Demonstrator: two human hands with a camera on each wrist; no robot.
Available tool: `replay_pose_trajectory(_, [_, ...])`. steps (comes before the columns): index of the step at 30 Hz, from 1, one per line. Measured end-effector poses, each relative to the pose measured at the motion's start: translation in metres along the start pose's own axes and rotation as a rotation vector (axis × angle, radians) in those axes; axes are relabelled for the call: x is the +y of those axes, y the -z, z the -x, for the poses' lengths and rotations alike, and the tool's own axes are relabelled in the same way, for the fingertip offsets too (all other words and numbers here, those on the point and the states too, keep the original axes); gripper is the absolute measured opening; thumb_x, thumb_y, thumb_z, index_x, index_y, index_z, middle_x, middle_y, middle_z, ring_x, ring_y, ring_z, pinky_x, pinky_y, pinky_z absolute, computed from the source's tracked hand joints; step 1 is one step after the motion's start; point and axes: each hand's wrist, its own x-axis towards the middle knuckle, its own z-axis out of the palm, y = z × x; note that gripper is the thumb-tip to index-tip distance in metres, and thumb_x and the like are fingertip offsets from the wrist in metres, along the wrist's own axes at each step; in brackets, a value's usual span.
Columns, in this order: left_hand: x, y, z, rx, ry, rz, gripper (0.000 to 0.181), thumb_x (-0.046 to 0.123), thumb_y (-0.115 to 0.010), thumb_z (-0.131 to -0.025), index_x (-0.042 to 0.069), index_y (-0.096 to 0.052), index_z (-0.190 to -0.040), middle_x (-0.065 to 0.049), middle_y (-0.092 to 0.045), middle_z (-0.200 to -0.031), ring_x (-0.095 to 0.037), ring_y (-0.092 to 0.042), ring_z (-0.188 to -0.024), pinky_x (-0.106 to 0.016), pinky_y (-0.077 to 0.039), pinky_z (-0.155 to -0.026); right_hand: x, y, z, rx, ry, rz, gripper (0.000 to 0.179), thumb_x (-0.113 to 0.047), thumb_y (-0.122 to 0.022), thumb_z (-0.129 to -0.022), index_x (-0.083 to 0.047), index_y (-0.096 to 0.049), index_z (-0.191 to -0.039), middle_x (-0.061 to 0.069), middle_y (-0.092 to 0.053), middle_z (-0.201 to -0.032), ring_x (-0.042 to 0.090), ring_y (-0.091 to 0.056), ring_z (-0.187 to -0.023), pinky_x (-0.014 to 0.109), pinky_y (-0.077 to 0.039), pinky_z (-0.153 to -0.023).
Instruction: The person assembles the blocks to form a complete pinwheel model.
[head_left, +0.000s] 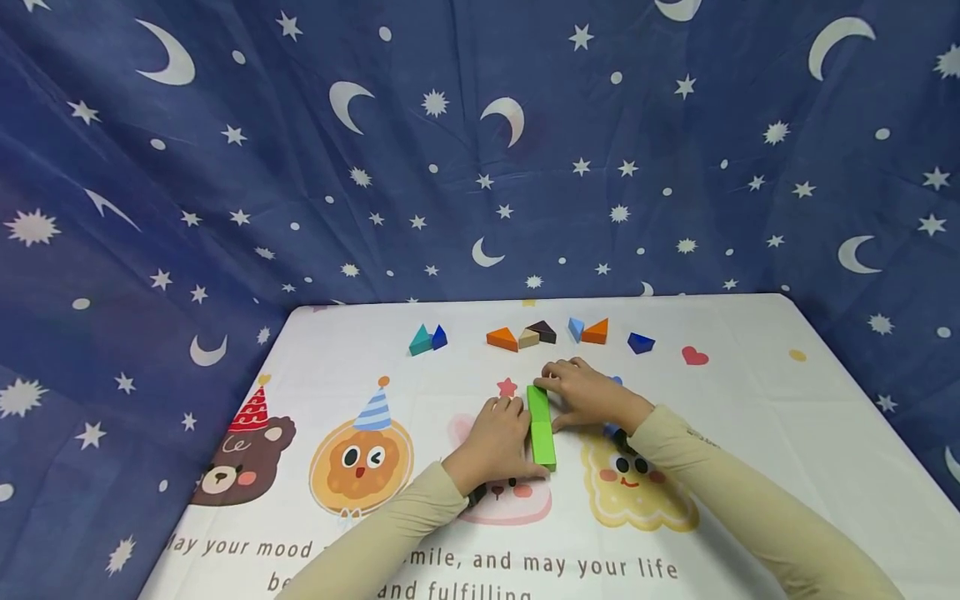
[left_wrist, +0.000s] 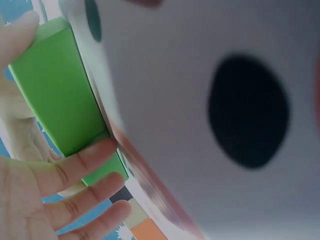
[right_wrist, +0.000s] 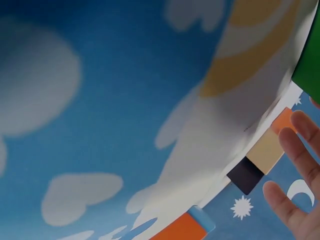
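Two bright green blocks (head_left: 541,433) lie end to end in a row, a seam showing between them. Along the row's left side runs my left hand (head_left: 495,442), its thumb by the near end. The left wrist view shows straight fingers (left_wrist: 80,162) beside the green side face (left_wrist: 60,90). On the right side is my right hand (head_left: 592,396), fingertips at the row's far end and thumb near its right face. In the right wrist view its fingers (right_wrist: 300,150) are spread, and only a corner of green block (right_wrist: 310,65) shows.
Along the back of the white tablecloth (head_left: 750,400) stand small blocks: teal (head_left: 421,341), dark blue (head_left: 439,337), orange (head_left: 502,338), beige (head_left: 528,338), black (head_left: 543,332), light blue (head_left: 575,328), another orange (head_left: 596,332) and another blue (head_left: 641,342). A starry blue curtain (head_left: 420,183) hangs behind.
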Motion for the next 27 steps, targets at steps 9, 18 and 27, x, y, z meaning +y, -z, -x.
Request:
replay_pose_trajectory(9, [0.004,0.000,0.008,0.037,-0.028,-0.030,0.084,0.079,-0.056,-0.068,0.008,-0.058,-0.113,-0.005,-0.056,-0.109,-0.021,-0.050,-0.104,-0.039,-0.039,-0.097,-0.008,0.003,0.004,0.011,0.043,0.017,0.079,-0.061,-0.071,-0.067,-0.007,-0.059,-0.124,0.010,-0.058,-0.114,0.023,-0.055,-0.103,0.043,-0.043,-0.092])
replay_pose_trajectory(18, [0.000,0.000,0.014,0.048,-0.092,-0.128,0.088,0.083,-0.048,-0.069,0.008,-0.057,-0.117,-0.009,-0.057,-0.121,-0.023,-0.051,-0.112,-0.039,-0.038,-0.102,-0.011,0.001,0.006,0.020,0.063,0.050,0.080,-0.062,-0.070,-0.068,-0.008,-0.057,-0.124,0.010,-0.058,-0.114,0.025,-0.056,-0.104,0.045,-0.043,-0.094])
replay_pose_trajectory(27, [-0.002,-0.002,0.012,0.069,-0.102,-0.141,0.086,0.082,-0.049,-0.069,0.010,-0.058,-0.115,-0.008,-0.057,-0.119,-0.023,-0.051,-0.111,-0.040,-0.038,-0.102,-0.011,-0.002,0.007,0.009,0.057,0.055,0.077,-0.061,-0.067,-0.072,-0.006,-0.056,-0.124,0.011,-0.057,-0.116,0.027,-0.055,-0.108,0.047,-0.041,-0.098])
